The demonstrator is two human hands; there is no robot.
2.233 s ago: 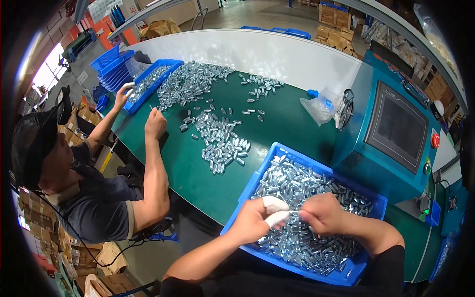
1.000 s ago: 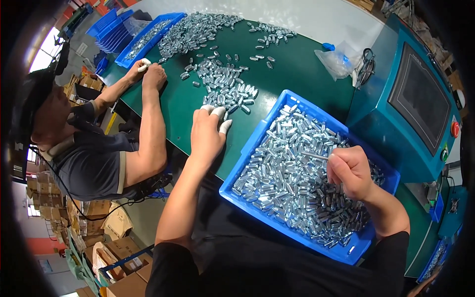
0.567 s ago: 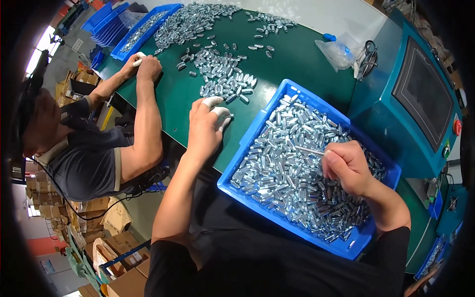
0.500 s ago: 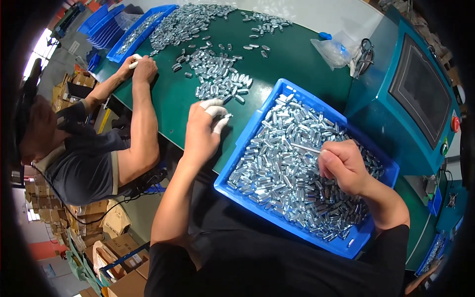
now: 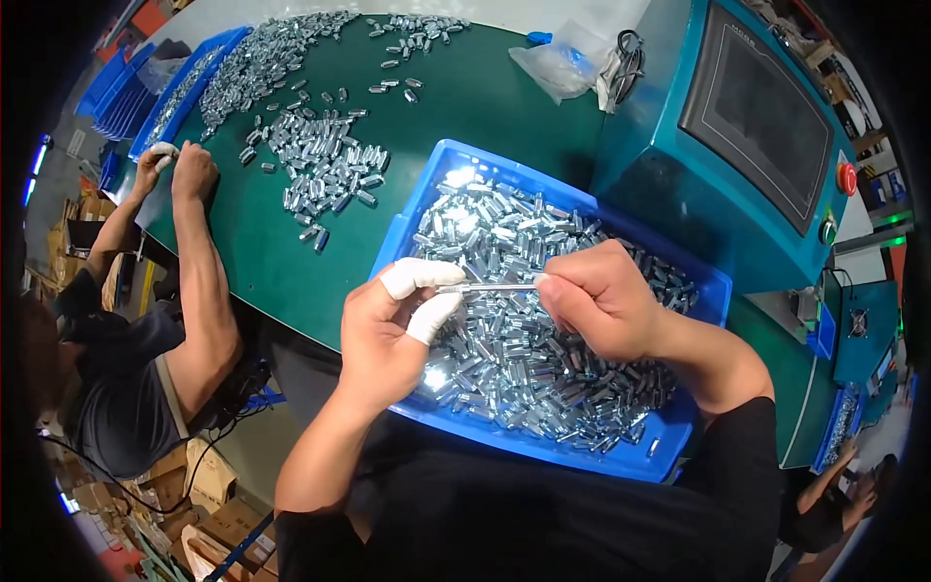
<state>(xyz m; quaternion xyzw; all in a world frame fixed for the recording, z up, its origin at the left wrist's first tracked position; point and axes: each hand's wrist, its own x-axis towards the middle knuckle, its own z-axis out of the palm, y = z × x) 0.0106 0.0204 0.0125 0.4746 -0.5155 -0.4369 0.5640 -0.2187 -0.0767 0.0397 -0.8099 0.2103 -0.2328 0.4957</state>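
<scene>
The left hand point(image 5: 373, 344) is pinching a small metal piece point(image 5: 452, 288) between white-covered fingers point(image 5: 422, 274), while the right hand point(image 5: 606, 306) is closing its bare fingers around a thin metal rod point(image 5: 504, 287) that is reaching to the piece, above the heap in a blue tray point(image 5: 669, 432). Small pale lettering is showing on the black frame of the screen point(image 5: 761, 116) on the teal machine point(image 5: 645, 179). The tray's far edge is sitting near that machine; its near edge is facing the dark shirt point(image 5: 543, 519). A strip of green surface point(image 5: 465, 87) is running between the tray and a loose pile point(image 5: 325, 160), and a wider stretch is separating that pile from a plastic bag point(image 5: 558, 66). A co-worker's hands point(image 5: 194, 173) are meeting near the surface's left edge.
</scene>
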